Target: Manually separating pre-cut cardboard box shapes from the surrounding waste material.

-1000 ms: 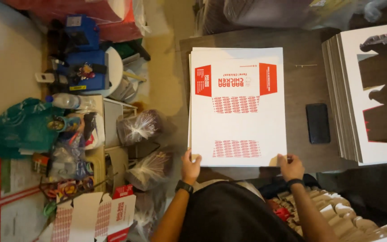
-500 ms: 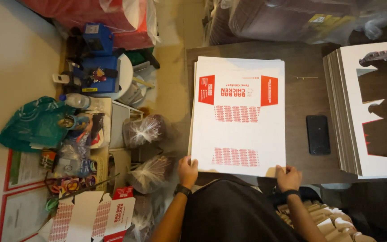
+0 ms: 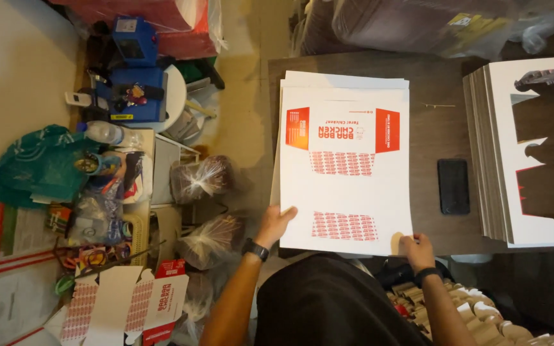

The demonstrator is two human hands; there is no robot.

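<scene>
A dark wooden table (image 3: 431, 122) fills the upper right of the frame. At its centre lies a stack of white printed card sheets (image 3: 345, 170), its near edge reaching the table's lower edge. Just right of this stack a black phone (image 3: 453, 186) lies flat on the bare wood. At the right edge of the frame sits a thicker stack of white sheets (image 3: 501, 154) with dark cut-out shapes on top.

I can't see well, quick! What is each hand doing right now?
Left hand: closed on the near left corner of the white printed cardboard sheet with red panels.
Right hand: closed on the same sheet's near right corner.
</scene>
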